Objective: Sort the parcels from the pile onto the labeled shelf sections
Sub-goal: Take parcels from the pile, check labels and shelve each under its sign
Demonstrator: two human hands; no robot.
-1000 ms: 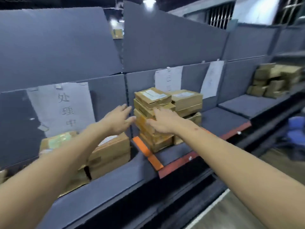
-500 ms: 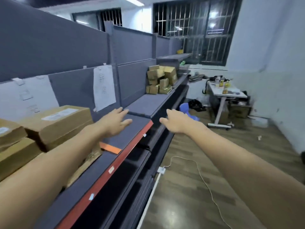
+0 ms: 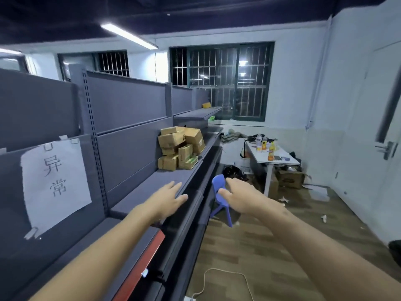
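Sign (image 3: 55, 187), white paper taped to the back panel of the shelf (image 3: 149, 183), left: handwritten 异常. Parcels (image 3: 181, 148): brown cartons heaped further along the shelf, well apart from both hands; printing too small to read, one low carton shows green. Left hand (image 3: 168, 199): fingers straight and spread, holding nothing, over the shelf's front edge. Right hand (image 3: 240, 197): likewise spread and holding nothing, out over the aisle, covering part of a blue chair (image 3: 219, 183). Worktop (image 3: 282, 160), white, far right: bottles (image 3: 270, 152), labels illegible. Lower shelf tiers lost in shadow.
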